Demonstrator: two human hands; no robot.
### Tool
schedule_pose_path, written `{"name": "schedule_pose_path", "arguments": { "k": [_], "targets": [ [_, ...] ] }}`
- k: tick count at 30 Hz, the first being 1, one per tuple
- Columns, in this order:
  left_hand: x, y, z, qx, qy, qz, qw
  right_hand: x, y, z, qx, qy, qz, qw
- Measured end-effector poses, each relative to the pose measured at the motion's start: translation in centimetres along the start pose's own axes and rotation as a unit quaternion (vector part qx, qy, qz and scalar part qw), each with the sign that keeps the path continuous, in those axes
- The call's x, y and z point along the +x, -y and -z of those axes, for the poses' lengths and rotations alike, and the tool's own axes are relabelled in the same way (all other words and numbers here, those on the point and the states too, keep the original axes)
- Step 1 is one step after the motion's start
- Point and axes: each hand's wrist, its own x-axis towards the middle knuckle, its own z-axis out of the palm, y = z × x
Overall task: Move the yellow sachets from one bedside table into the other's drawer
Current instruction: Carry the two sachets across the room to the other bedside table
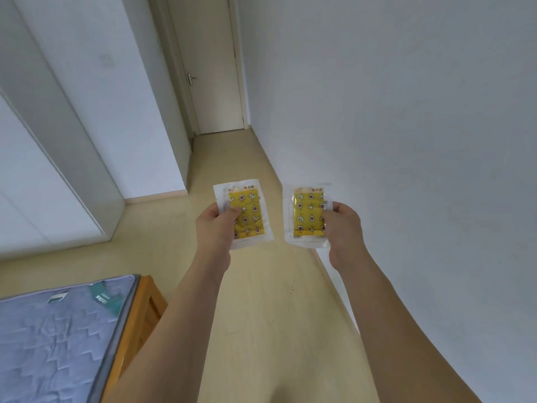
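Each hand, left hand and right hand, pinches one sachet by its side edge; they look light, limp and slick, so that edge grip suits.

left sachet: yellow, clear-wrapped, upright, held aloft | right sachet: same

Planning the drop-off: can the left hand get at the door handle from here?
Probably not: the left hand already holds a yellow sachet, and the door handle sits far down the corridor.
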Motion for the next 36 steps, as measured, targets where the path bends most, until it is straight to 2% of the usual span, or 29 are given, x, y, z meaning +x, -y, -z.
{"name": "schedule_pose_path", "arguments": {
  "k": [6,15,20,24,30,33,36],
  "targets": [
    [15.7,0.2,0.0,-0.018,-0.055,0.003,0.998,13.9,-1.0,-11.0,-0.031,0.051,0.005,0.998],
    [40.1,-5.8,-1.5,-0.032,-0.106,-0.019,0.994,32.8,4.5,-27.4,-0.063,0.084,0.038,0.994],
    [51.6,-7.1,-1.9,-0.010,-0.120,-0.033,0.992,42.7,3.4,-36.1,-0.065,0.100,0.014,0.993],
    [61.8,-7.3,-1.2,0.001,-0.138,-0.040,0.990,50.4,2.5,-44.5,-0.072,0.142,0.020,0.987],
    [76.6,-10.4,2.9,0.069,-0.191,-0.069,0.977,61.9,2.6,-59.5,-0.065,0.198,0.008,0.978],
    [81.1,-12.4,6.2,0.160,-0.210,-0.105,0.959,64.5,1.9,-67.0,-0.057,0.229,0.001,0.972],
    [85.3,-13.8,11.5,0.172,-0.271,-0.100,0.942,65.5,0.0,-75.5,-0.072,0.289,-0.025,0.954]
  ]
}}
